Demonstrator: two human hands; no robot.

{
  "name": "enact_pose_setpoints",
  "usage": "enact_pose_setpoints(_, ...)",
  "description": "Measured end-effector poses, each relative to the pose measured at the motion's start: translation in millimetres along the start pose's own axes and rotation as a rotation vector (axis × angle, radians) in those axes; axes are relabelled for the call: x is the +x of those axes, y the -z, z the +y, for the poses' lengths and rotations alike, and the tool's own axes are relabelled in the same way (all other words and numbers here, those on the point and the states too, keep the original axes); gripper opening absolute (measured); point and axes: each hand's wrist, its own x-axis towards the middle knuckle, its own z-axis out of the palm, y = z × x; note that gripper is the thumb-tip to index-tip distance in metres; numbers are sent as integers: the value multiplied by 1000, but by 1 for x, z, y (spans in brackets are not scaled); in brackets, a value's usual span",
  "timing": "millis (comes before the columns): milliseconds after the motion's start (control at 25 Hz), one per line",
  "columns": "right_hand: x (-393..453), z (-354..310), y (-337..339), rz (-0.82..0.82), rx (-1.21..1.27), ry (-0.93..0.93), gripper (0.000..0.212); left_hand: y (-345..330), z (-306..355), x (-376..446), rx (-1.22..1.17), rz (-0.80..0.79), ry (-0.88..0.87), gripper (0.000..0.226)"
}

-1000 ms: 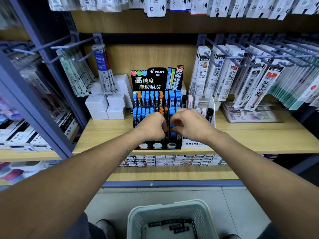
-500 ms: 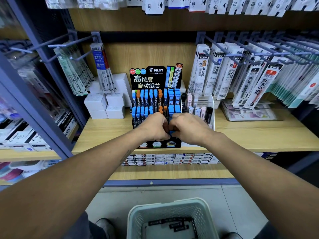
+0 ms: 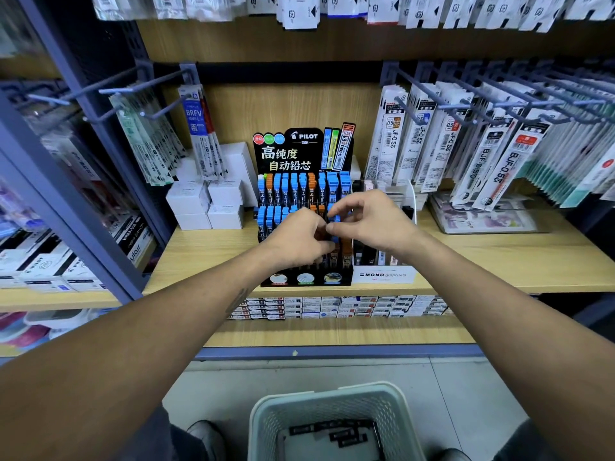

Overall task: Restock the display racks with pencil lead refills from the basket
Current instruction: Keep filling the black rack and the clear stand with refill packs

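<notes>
Both hands at the lead rack (image 3: 304, 227) near the shelf (image 3: 206, 257) front edge. Right hand (image 3: 372, 221) pinches a blue-capped refill (image 3: 336, 218), other fingers loosely spread; left hand (image 3: 296, 241) curled around several refills. Basket (image 3: 266, 424) sits on the floor.

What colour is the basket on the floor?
Pale green, seen in the head view: basket.

Blue-capped lead refills (image 3: 332, 191) stand upright in the black rack (image 3: 306, 277); others lie in the basket (image 3: 266, 424).

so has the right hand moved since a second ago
Yes. The right hand has lifted and opened out against the Pilot rack, fingers raised off the front row, fingertips pinching a blue-capped refill.
</notes>
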Motion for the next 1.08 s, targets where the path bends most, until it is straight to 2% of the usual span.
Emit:
enact_pose_setpoints(200,-8,-1,5,-151,-153,1,8,0,-8,-11,-85,-196,51,12)
enact_pose_setpoints(320,-10,3,-1,-91,-347,-7,11,-3,-12,-12,-90,-241,109,15)
enact_pose_setpoints(640,-4,2,-1,2,-483,46,10,-3,-12,-4,-132,-205,178,22)
enact_pose_setpoints(920,-5,7,-6,2,-481,93,9,-6,-4,-6,-121,-201,146,29)
enact_pose_setpoints(1080,-7,13,-12,-62,-585,104,8,-7,-2,-5,-102,-209,151,22)
